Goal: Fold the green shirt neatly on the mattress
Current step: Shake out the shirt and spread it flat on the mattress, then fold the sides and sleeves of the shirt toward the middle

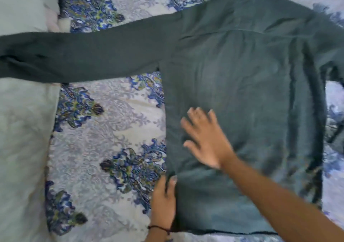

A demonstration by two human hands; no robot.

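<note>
The dark green shirt (247, 78) lies flat, back side up, on the mattress (104, 122), which is covered by a sheet with a blue paisley print. Its collar points away from me at the top. One long sleeve (83, 55) stretches straight out to the left. My right hand (204, 137) rests flat with fingers spread on the lower left part of the shirt's body. My left hand (163, 199) pinches the shirt's left side edge near the hem. The right sleeve runs out of view at the right edge.
A pale green quilted cover (22, 139) lies along the left side, under the end of the stretched sleeve. A pale pillow or bundle (24, 3) sits at the top left. A dark cord bracelet (158, 228) is on my left wrist.
</note>
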